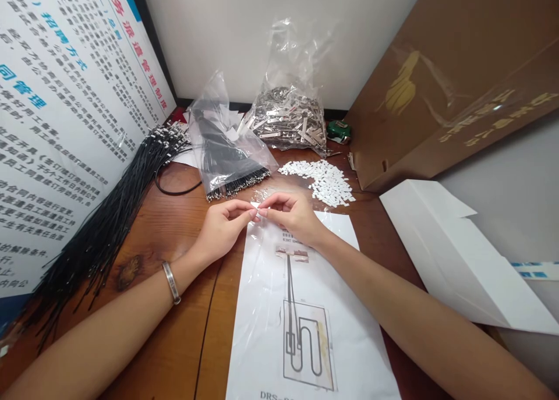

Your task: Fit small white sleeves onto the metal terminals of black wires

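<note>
White piece (254, 205) is sitting between the two hands' fingertips, above the far end of a printed sheet (262, 342) — and fingers are covering much of it, so its shape isn't showing clearly. Left hand (225, 228) is pinching it between thumb and forefinger, a bracelet (171, 282) circling that wrist; right hand (294, 216) is pinching from the other side, its tips almost meeting the left's. Just beyond, to the right, a pile of white bits (329, 181) is lying loose on the table (152, 237). Behind the hands, a bag of cords (233, 155) is resting with its shiny ends facing this way, and a bag of clips (288, 117) is slumping near the wall (218, 33). Over on the left, a cord bundle (117, 208) is spreading beside a poster (65, 97) — while a brown box (437, 97) and a white carton (454, 260) are filling the right.
</note>
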The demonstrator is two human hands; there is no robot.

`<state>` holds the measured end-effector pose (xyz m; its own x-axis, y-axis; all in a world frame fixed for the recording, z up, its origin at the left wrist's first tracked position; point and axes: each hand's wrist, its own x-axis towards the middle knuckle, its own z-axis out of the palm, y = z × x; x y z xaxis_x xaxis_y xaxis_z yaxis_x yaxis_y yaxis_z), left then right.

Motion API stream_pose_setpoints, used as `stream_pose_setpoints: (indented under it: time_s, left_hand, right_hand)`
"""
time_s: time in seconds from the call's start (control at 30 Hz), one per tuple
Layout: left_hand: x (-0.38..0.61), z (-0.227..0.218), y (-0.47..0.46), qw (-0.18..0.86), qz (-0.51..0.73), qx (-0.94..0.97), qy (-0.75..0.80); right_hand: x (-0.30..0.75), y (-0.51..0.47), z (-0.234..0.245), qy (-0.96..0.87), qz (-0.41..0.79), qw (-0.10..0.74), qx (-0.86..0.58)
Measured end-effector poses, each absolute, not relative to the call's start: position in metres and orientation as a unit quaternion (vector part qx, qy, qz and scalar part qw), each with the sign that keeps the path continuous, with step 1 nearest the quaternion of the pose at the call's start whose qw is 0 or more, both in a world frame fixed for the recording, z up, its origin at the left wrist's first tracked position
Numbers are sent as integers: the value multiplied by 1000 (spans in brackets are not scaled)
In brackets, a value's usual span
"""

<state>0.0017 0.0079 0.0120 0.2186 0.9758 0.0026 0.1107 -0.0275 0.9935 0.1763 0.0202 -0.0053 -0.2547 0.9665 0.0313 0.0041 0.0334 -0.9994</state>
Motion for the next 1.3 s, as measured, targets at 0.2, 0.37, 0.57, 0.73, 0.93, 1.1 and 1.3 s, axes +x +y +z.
stream_pose_setpoints:
  time_s: [0.2,0.37,0.57,0.73,0.93,1.1,1.3]
  left_hand:
    - [1,12,8,518,410,585,471]
    - [0,11,7,518,401,588,474]
    - [0,10,8,517,403,591,471]
    - [0,9,9,483,419,607,472]
    - [0,9,9,472,415,606,488]
    - [0,8,9,461,415,617,484]
    - [0,8,8,444,412,625,493]
  right_hand:
    - [177,23,-5,-530,579,451,-426]
    - [176,23,-5,-511,595,454,-423]
    - [174,22,-3,-500,593,466,-426]
    - [174,21,-4,-513,590,458,-424]
    - [174,20,-6,-533,578,450,-424]
    - [173,20,-6,-542,577,445,-418]
    - [173,19,-5,-562,562,434,-425]
